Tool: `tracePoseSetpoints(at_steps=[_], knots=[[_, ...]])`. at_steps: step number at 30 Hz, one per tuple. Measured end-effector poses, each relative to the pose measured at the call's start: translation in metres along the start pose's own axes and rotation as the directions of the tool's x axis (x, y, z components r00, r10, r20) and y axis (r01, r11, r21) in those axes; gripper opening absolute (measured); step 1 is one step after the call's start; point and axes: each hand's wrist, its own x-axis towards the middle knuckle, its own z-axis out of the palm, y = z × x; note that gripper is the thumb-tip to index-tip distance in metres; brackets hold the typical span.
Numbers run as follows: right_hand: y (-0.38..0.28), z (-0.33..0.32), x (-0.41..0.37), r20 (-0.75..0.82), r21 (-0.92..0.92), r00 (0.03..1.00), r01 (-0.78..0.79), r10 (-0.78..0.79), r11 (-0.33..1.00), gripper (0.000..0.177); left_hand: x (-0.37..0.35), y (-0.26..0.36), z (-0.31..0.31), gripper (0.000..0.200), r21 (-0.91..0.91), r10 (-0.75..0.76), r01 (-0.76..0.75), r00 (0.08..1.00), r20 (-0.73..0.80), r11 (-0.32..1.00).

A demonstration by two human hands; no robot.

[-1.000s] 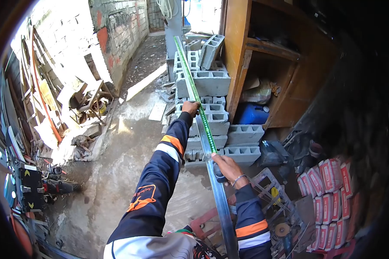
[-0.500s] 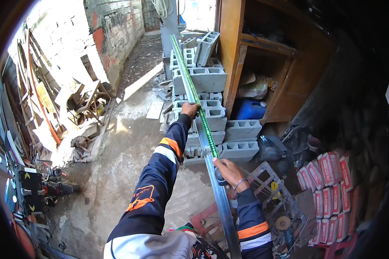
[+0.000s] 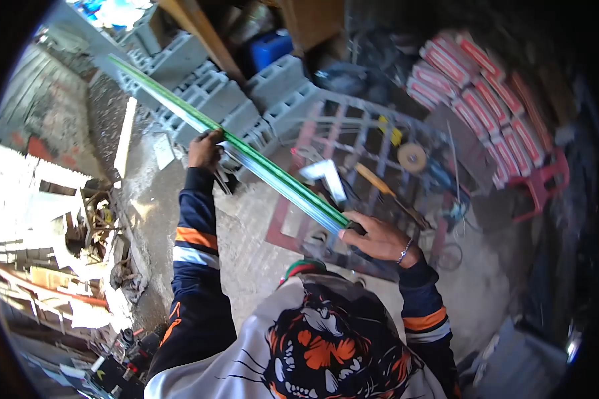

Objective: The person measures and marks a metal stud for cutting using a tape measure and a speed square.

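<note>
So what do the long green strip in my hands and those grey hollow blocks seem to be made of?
The green strip: perhaps thin coated metal, glossy, as bright streaks run along it; plastic stays possible. The hollow blocks: probably concrete, matt and unpainted, going by their dull grey faces.

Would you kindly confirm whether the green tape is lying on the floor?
No, the green tape runs from the right hand past the left hand, raised above the floor.
</note>
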Motion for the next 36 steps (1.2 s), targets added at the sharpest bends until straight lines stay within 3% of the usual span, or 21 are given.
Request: tracePoseSetpoints(at_steps=[2, 4, 7, 11, 15, 20, 23, 25, 27, 36], knots=[[0.039, -0.002, -0.064, 0.002, 0.037, 0.996, -0.094, 0.094, 0.995, 0.057, -0.030, -0.024, 0.019, 0.016, -0.008, -0.033, 0.034, 0.998, 0.049, 0.999], [0.099, 0.009, -0.114, -0.106, -0.015, 0.993, -0.053, 0.051, 0.998, 0.059, -0.065, -0.041, 0.042, 0.016, 0.028, -0.069, 0.067, 0.994, 0.087, 0.997], [0.154, 0.013, -0.181, -0.051, 0.089, 0.977, -0.200, 0.205, 0.976, 0.055, -0.103, -0.073, 0.071, 0.018, 0.052, -0.069, 0.063, 0.989, 0.134, 0.997], [0.207, 0.021, -0.233, -0.041, 0.088, 0.965, -0.253, 0.257, 0.963, 0.050, -0.141, -0.099, 0.098, 0.018, 0.158, -0.082, 0.057, 0.985, 0.152, 0.986], [0.259, 0.042, -0.247, -0.179, 0.098, 0.972, -0.138, 0.153, 0.986, 0.050, -0.183, -0.098, 0.117, 0.020, 0.192, -0.064, 0.034, 0.986, 0.152, 0.981], [0.274, 0.055, -0.244, -0.161, 0.123, 0.980, -0.101, 0.121, 0.987, 0.051, -0.216, -0.109, 0.128, 0.027, 0.253, -0.057, 0.022, 0.990, 0.132, 0.967], [0.277, 0.061, -0.240, -0.244, 0.074, 0.966, -0.073, 0.089, 0.995, 0.051, -0.239, -0.113, 0.130, 0.027, 0.251, -0.058, 0.021, 0.988, 0.141, 0.968], [0.269, 0.060, -0.243, -0.237, 0.112, 0.956, -0.150, 0.173, 0.982, 0.052, -0.263, -0.112, 0.135, 0.038, 0.271, -0.060, 0.031, 0.993, 0.101, 0.962], [0.271, 0.062, -0.242, -0.245, 0.098, 0.957, -0.136, 0.157, 0.986, 0.054, -0.273, -0.120, 0.131, 0.051, 0.288, -0.066, 0.035, 0.993, 0.102, 0.957], [0.275, 0.065, -0.241, -0.289, 0.035, 0.950, -0.116, 0.121, 0.993, 0.057, -0.315, -0.156, 0.113, 0.054, 0.273, -0.106, 0.060, 0.982, 0.155, 0.960]])
